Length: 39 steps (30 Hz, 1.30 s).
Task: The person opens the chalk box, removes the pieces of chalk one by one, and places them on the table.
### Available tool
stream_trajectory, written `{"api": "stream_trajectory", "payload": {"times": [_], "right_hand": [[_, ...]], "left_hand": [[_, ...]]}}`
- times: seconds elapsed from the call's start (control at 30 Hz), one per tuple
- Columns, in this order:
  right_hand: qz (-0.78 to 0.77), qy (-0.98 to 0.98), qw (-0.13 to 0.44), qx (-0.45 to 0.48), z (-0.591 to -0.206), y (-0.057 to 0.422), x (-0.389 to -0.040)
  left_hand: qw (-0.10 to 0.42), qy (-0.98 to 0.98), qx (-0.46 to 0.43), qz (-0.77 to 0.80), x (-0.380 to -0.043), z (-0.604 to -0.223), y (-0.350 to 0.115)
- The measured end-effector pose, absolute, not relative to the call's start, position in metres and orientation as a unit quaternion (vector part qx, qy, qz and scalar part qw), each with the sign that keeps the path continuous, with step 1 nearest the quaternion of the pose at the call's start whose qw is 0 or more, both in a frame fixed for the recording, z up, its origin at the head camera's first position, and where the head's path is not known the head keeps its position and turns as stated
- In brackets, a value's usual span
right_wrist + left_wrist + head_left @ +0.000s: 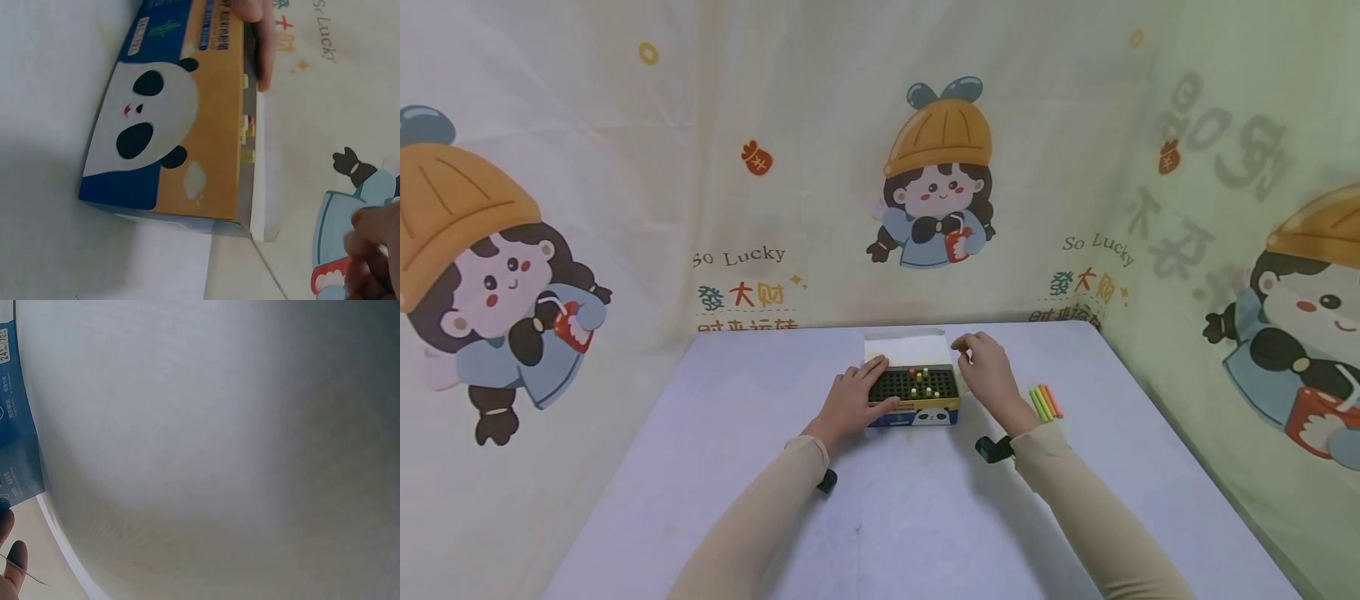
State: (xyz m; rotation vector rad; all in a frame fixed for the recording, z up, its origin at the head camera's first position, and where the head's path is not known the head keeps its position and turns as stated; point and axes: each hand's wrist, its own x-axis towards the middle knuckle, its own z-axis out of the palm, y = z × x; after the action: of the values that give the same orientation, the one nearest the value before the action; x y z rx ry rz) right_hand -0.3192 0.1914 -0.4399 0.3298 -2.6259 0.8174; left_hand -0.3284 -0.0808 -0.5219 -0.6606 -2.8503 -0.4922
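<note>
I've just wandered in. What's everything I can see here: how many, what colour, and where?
box: one, blue and yellow with a panda, mid-table
lid flap: one, white inside, raised behind the box
grid: one, black, inside the box
standing sticks: several, mostly yellow, one red, in the grid
loose sticks: four, two green, one orange, one pink-red, right of the box
table: one, whitish, under everything
backdrop: pale, with three cartoon girls, lettering, red bags and yellow rings, around the table
devices: two, black, at the wrists
sleeves: two, beige, on the forearms
left hand: one, on the box's left end
right hand: one, by its right rear corner
</note>
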Motion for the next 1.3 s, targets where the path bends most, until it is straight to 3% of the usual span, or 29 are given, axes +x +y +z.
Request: {"api": "stream_trajectory", "payload": {"times": [0.3,0.57,1.0,1.3], "right_hand": [[0.143,-0.962,0.074,0.220,-0.445,0.180,-0.315],[0.173,-0.954,-0.005,0.244,-0.447,0.183,-0.314],[0.206,-0.939,-0.048,0.270,-0.451,0.190,-0.319],[0.193,-0.934,-0.024,0.300,-0.456,0.191,-0.320]], "left_hand": [[0.096,-0.953,-0.230,-0.170,-0.330,-0.526,-0.081],[0.095,-0.955,-0.228,-0.166,-0.332,-0.526,-0.081],[0.082,-0.958,-0.221,-0.164,-0.331,-0.525,-0.081],[0.080,-0.957,-0.223,-0.167,-0.329,-0.522,-0.082]]}}
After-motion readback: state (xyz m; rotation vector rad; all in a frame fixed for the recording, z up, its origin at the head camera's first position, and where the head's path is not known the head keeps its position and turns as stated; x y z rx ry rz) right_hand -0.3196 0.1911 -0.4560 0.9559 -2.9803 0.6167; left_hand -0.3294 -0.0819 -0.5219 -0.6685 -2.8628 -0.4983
